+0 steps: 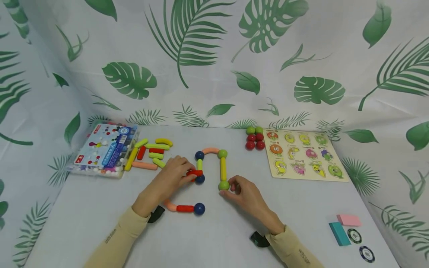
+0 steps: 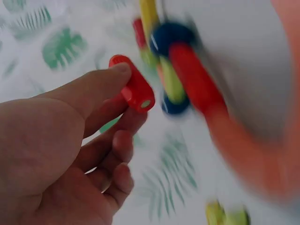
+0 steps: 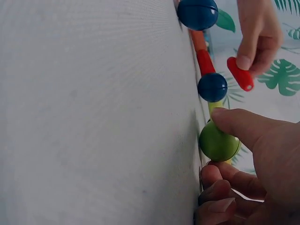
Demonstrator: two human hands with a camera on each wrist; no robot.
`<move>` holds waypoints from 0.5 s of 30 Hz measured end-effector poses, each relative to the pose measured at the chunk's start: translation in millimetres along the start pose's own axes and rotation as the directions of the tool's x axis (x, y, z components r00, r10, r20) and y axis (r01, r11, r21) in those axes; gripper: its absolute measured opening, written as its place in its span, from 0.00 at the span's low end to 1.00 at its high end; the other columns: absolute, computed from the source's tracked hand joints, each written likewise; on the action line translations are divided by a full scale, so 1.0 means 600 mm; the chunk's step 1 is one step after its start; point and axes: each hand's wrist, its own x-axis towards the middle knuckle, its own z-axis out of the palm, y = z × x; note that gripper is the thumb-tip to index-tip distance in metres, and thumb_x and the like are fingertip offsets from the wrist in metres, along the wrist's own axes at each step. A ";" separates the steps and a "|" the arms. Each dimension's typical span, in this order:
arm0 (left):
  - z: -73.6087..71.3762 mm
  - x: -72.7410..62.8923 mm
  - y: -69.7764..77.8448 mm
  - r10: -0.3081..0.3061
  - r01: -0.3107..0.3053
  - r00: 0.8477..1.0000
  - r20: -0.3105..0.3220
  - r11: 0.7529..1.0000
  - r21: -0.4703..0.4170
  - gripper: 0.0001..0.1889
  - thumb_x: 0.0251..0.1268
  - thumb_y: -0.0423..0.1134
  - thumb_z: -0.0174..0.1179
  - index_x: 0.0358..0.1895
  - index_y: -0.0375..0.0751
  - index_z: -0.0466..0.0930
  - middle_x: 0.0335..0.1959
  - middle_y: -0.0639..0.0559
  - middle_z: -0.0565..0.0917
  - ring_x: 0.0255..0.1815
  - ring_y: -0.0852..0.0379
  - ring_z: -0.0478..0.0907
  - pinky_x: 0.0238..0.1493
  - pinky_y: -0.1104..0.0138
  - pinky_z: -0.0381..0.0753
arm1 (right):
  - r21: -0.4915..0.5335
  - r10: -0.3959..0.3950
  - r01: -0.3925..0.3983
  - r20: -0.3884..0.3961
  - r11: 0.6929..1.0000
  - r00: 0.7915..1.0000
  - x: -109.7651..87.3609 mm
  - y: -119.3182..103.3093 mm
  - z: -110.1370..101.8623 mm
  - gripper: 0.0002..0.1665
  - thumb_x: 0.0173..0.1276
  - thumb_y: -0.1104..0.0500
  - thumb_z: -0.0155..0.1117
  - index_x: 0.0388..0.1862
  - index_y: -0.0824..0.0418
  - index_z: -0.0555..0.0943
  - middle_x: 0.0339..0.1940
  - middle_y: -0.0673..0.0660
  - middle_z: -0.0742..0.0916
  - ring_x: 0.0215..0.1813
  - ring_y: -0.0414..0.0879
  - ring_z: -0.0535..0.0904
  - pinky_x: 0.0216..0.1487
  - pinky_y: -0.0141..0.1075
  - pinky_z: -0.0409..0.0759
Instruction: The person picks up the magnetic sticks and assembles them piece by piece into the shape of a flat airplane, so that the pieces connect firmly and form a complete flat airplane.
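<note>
The left hand (image 1: 171,173) pinches a red rod (image 2: 140,92) (pale-dotted at one end), the right hand (image 1: 247,193) a green ball (image 3: 218,143).

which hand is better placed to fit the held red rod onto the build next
Probably the left hand: it pinches the red rod near the middle blue ball, while the right hand holds the green ball at the near end of the yellow rod.

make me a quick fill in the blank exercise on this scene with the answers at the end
The left hand pinches a short rod coloured ____.
The right hand holds a ball coloured ____.
In the head view, the fruit board lies to the ____ of the red balls.
Near the teal block lie ____ round chips.

Missing words: red; green; right; two
</note>
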 end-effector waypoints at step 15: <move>0.053 0.039 0.086 0.096 -0.123 0.978 0.186 0.983 0.138 0.08 0.66 0.45 0.70 0.42 0.46 0.86 0.38 0.54 0.81 0.40 0.56 0.70 0.49 0.62 0.72 | 0.018 -0.015 0.015 0.003 1.000 1.000 -0.002 0.010 -0.003 0.20 0.61 0.46 0.78 0.44 0.55 0.81 0.30 0.48 0.80 0.31 0.40 0.73 0.31 0.29 0.70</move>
